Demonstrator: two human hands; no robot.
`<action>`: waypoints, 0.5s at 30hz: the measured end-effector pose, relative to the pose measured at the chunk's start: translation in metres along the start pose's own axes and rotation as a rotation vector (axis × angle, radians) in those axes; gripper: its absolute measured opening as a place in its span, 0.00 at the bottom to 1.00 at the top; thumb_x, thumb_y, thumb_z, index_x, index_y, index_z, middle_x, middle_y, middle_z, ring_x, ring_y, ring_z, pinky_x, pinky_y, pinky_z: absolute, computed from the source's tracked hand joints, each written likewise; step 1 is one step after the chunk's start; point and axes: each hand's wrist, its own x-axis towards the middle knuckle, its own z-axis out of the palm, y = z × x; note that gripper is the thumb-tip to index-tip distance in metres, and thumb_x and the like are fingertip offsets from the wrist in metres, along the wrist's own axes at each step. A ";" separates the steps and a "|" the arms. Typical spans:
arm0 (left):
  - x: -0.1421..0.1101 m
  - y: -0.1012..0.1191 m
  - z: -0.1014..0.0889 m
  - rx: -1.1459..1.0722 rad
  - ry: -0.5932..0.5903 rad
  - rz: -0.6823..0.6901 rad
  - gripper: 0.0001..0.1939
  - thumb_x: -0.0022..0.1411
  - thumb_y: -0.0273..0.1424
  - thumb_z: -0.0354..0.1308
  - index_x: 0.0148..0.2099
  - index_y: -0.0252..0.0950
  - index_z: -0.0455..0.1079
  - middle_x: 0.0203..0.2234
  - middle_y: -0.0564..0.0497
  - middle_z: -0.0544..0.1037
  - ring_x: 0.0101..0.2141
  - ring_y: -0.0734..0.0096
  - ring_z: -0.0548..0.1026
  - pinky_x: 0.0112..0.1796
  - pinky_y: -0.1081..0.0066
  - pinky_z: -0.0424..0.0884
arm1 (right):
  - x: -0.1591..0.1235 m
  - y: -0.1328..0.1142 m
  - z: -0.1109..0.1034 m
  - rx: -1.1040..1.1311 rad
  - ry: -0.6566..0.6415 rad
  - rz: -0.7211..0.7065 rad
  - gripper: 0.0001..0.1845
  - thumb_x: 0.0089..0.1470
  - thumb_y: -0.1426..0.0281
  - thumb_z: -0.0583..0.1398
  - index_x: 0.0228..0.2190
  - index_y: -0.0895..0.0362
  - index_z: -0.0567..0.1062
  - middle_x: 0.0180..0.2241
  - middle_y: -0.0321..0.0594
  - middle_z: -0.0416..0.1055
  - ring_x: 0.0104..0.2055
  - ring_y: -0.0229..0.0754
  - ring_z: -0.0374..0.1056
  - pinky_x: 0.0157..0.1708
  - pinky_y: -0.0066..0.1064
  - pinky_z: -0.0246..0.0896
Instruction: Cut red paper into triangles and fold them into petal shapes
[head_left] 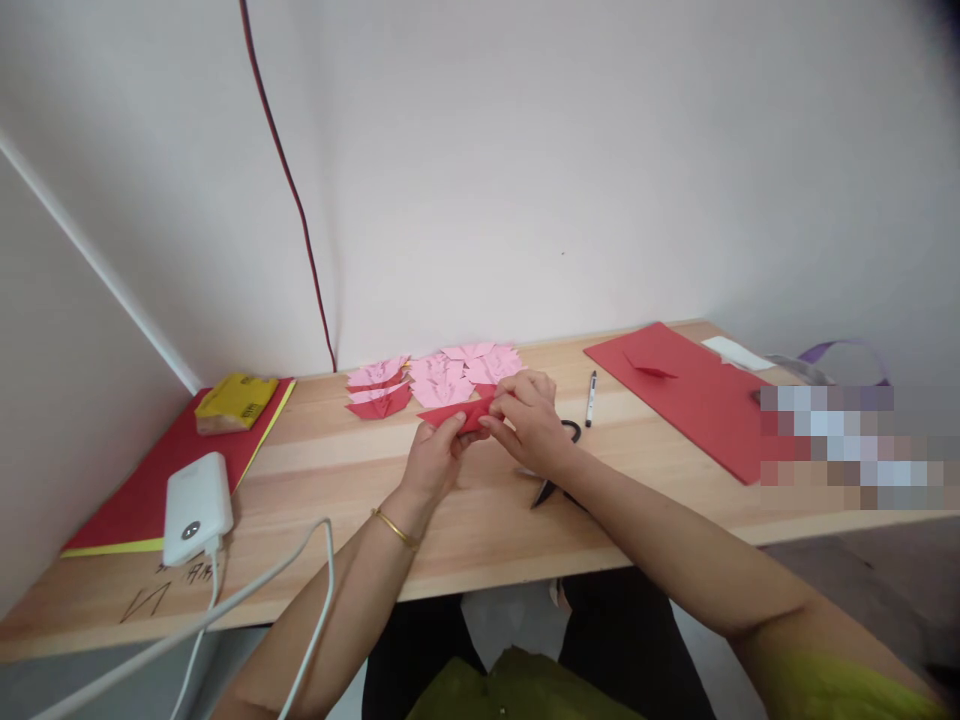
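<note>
Both of my hands pinch a small folded red paper piece (465,413) just above the wooden table (480,520). My left hand (437,455) holds its near left end; a gold bangle sits on that wrist. My right hand (529,420) grips its right end from above, fingers closed. Right behind the hands lie several folded pink paper shapes (450,372) and a couple of folded red ones (381,402).
Black scissors (555,485) lie under my right forearm, a black pen (591,397) beside them. Red paper sheets (686,395) lie at the right, a red and yellow stack (150,490) with a yellow pack (236,400) at the left. A white power bank (197,507) with cables sits front left.
</note>
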 end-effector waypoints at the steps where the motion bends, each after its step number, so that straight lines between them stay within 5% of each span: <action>1: 0.000 -0.001 0.000 0.019 0.006 0.003 0.08 0.52 0.31 0.61 0.34 0.32 0.76 0.35 0.44 0.80 0.37 0.63 0.76 0.38 0.63 0.73 | 0.000 0.000 0.000 0.000 -0.001 0.004 0.13 0.56 0.63 0.57 0.24 0.57 0.68 0.37 0.42 0.67 0.45 0.46 0.55 0.45 0.40 0.46; 15: 0.001 -0.008 -0.017 0.382 -0.017 0.068 0.12 0.54 0.34 0.61 0.38 0.32 0.77 0.31 0.46 0.80 0.33 0.67 0.75 0.40 0.65 0.71 | 0.001 0.000 -0.001 -0.012 -0.047 0.002 0.11 0.56 0.65 0.58 0.24 0.57 0.68 0.37 0.42 0.68 0.44 0.46 0.55 0.45 0.40 0.46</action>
